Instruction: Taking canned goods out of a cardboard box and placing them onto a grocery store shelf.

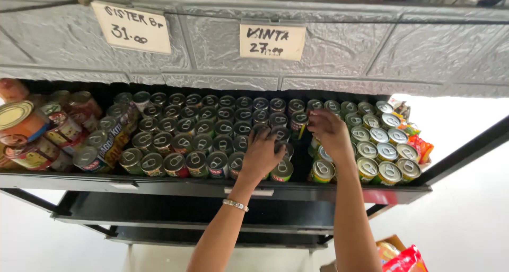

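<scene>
On the shelf (159, 183), two hands' fingers (275, 147) grip cans (197, 164): left (261, 155) one, right (330, 130) one.

Both hands, left hand (262, 154) and right hand (328, 131), rest on shelved cans (197, 163).

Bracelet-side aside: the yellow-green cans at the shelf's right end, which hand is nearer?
Right. The right hand reaches among cans just left of the yellow-green cans; the left hand rests on the central cans, farther left.
</scene>
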